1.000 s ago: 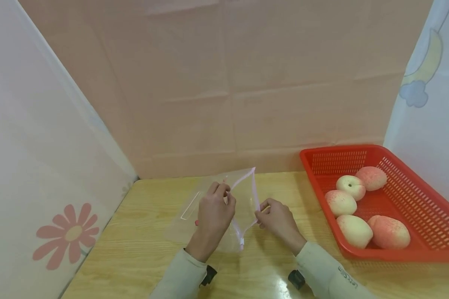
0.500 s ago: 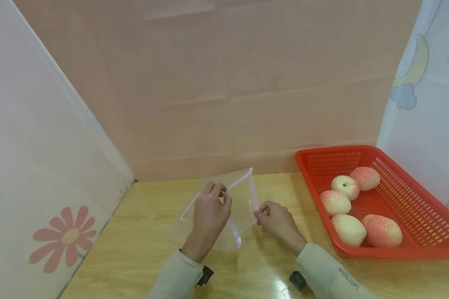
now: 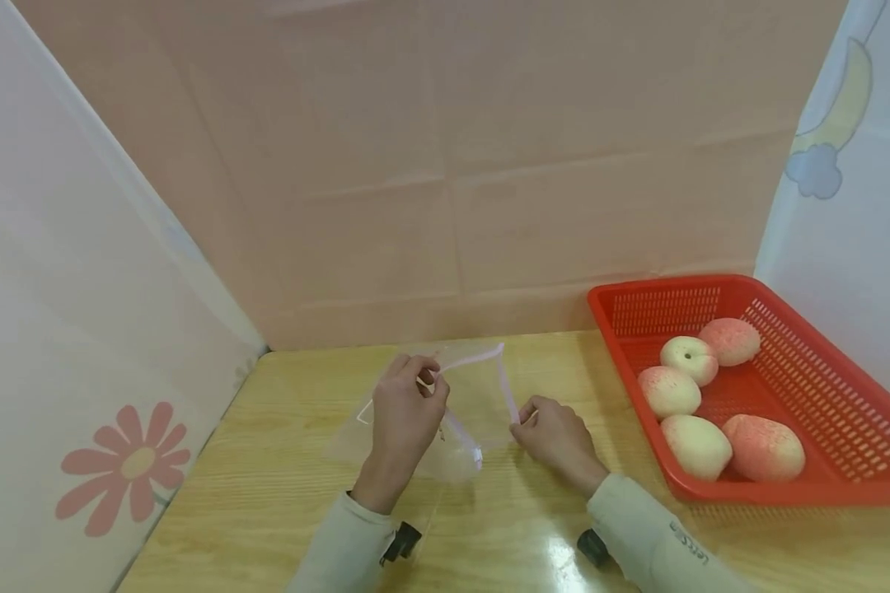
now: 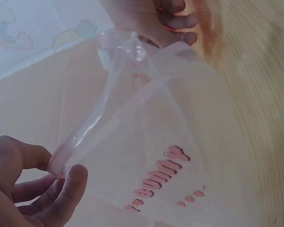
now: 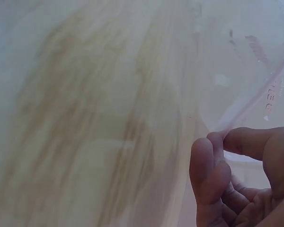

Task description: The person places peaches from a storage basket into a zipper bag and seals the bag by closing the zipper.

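Note:
A clear zip bag [image 3: 478, 395] with a pink zip edge is held mouth-wide over the table. My left hand [image 3: 409, 408] pinches one side of the mouth between thumb and fingers. On the opposite edge, my right hand [image 3: 556, 432] pinches the pink strip. The zip slider [image 3: 478, 455] hangs at the near corner of the mouth. Pink "BUNNY" lettering [image 4: 161, 175] and small strawberry prints show on the bag's face in the left wrist view. Close up in the right wrist view, thumb and forefinger [image 5: 210, 153] meet on the pink edge.
To the right stands a red plastic basket [image 3: 853, 494] with several peaches [image 3: 762, 447] inside. Beneath the bag lies a light wooden table [image 3: 267, 494]. A tan sheet [image 3: 356, 206] closes off the back, and printed white sheets [image 3: 104, 288] hang at both sides.
My left hand has shifted slightly left, spreading the bag's mouth wider. The slider corner has risen a little. My right hand keeps its pinch nearly in place.

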Motion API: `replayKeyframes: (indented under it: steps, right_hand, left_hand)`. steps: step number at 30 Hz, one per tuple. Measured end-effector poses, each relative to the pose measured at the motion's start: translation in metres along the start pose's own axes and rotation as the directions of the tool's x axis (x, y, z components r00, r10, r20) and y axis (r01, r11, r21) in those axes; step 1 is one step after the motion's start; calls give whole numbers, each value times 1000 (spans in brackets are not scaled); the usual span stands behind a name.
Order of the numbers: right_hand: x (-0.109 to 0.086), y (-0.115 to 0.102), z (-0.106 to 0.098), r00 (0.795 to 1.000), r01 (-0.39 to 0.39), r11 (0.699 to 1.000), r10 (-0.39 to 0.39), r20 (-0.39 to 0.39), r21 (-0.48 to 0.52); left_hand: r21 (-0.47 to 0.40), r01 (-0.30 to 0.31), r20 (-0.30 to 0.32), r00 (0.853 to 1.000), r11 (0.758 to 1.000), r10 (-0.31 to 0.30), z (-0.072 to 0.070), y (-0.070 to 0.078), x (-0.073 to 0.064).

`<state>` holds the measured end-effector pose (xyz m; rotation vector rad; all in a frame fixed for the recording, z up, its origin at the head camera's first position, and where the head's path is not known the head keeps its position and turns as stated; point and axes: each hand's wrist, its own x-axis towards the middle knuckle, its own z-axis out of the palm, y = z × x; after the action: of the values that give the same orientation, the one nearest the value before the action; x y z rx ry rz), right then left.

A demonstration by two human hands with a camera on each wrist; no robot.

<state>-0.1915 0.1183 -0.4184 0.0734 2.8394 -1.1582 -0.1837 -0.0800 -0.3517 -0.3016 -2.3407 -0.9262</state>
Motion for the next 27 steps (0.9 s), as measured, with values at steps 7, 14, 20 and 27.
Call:
replayKeyframes:
  steps: [7, 14, 20, 27]
  right_hand:
    - [0, 1, 4, 1000, -16, 993, 14, 20, 115]
    - [-1, 5, 6, 998, -37, 983, 27, 59, 179]
    - [-2, 5, 2, 997, -46, 984, 35, 64, 175]
    - [-6, 0, 6, 997, -39, 983, 26, 73, 177]
  left_hand:
    - [-5, 0, 68, 998, 1000, 1, 7, 2, -5]
    - [-60, 48, 8, 999, 997, -47, 9, 2, -3]
    - [-88, 99, 69, 993, 991, -93, 13, 4, -5]
    - [-55, 97, 91, 992, 994, -91, 11, 2, -9]
